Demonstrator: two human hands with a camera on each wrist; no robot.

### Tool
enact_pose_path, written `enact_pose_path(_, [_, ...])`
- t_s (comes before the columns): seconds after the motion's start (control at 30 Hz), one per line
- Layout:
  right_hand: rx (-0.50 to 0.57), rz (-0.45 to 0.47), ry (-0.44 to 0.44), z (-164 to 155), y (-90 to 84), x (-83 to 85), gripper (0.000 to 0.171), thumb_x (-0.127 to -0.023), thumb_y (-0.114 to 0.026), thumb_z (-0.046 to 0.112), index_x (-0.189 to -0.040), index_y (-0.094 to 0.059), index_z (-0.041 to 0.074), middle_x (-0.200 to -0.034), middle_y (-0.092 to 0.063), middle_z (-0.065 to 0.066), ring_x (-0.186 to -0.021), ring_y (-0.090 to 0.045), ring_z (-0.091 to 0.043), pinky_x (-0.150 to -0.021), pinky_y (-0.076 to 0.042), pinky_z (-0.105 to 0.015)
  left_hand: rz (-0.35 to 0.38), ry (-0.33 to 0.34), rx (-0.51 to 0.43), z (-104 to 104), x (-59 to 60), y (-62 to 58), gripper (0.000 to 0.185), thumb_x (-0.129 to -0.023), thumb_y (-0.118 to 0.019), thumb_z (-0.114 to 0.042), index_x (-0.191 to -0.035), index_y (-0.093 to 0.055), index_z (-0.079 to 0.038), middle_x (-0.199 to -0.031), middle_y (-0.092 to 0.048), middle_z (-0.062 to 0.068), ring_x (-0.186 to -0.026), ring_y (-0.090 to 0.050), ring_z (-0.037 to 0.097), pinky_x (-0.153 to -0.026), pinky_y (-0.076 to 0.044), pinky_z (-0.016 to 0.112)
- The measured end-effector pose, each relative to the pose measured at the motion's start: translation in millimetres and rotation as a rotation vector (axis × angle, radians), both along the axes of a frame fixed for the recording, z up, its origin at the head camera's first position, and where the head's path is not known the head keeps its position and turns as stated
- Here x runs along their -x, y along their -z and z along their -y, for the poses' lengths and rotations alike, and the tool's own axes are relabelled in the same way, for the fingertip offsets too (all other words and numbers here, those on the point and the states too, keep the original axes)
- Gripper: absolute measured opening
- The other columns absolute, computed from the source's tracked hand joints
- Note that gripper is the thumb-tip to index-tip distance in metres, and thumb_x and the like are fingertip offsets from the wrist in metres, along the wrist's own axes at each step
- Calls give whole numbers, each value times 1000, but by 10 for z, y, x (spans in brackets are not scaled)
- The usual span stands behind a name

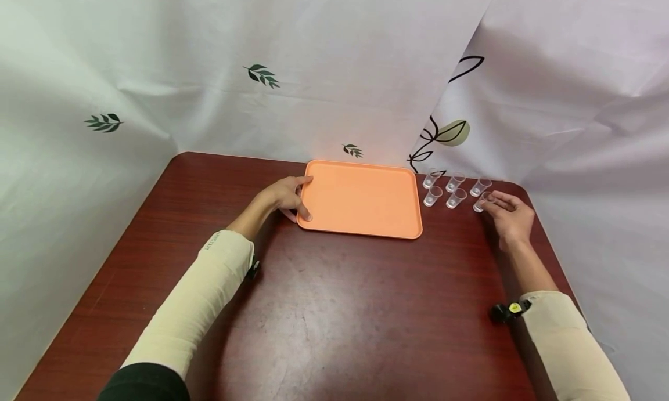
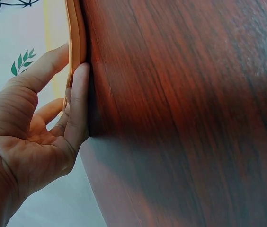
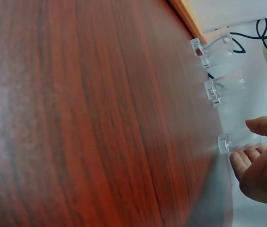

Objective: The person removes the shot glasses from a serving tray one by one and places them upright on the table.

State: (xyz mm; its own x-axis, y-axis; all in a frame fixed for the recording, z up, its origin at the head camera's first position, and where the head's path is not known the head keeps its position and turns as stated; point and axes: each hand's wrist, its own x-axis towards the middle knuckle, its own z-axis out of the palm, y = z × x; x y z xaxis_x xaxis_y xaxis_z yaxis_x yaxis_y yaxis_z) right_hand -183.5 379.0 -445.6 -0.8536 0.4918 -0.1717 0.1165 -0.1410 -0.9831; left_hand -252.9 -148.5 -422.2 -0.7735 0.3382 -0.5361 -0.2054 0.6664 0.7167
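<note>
Orange tray [image 1: 360,198] lay mid-tabletop [image 1: 324,308], our left hand [image 1: 284,197] pinching its edge. Right hand [image 1: 509,215], fingers loosely spread, touched the nearest clear cup [image 1: 482,201]; a nudge could topple neighbours.

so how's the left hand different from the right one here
The left hand holds the near left edge of the orange tray, thumb and fingers around its rim. The right hand touches one clear cup at the near right of the group, fingers loosely curled. Both are low over the table.
</note>
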Motion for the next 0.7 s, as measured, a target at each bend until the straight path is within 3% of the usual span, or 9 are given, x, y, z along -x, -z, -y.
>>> enact_pose_path(0.3, [-68, 46, 31, 12, 37, -33, 44, -88, -89, -9, -124, -77, 12, -89, -82, 19, -85, -77, 8, -72, -64, -7, -16, 10, -16, 23, 18, 7, 126, -87, -93, 5, -184, -17, -23, -170, -36, 29, -78, -74, 16, -68, -73, 31])
enact_pose_path(0.5, [-72, 69, 19, -7, 4, -73, 48, -89, -91, -4, -131, -74, 13, -88, -80, 21, -84, -75, 8, -75, -64, -6, -51, 35, 7, 57, 11, 15, 124, -89, -94, 0, -184, -18, -28, -135, -47, 22, -78, -68, 17, -67, -72, 30])
enact_pose_path(0.6, [-186, 119, -2, -13, -22, -77, 52, -93, -93, 10, -141, -73, 14, -98, -77, 24, -92, -71, 10, -79, -60, -3, -73, 53, 21, 84, -19, 11, 123, -90, -94, -2, -184, -18, -28, -121, -47, 17, -77, -66, 17, -65, -70, 28])
enact_pose_path(0.7, [-382, 187, -41, -3, -62, -82, 68, -96, -91, 32, -157, -66, 16, -128, -77, 12, -115, -67, 3, -95, -55, -4, -83, 56, 24, 110, -45, -3, 124, -91, -94, -6, -184, -16, -28, -118, -50, 17, -79, -65, 18, -65, -68, 28])
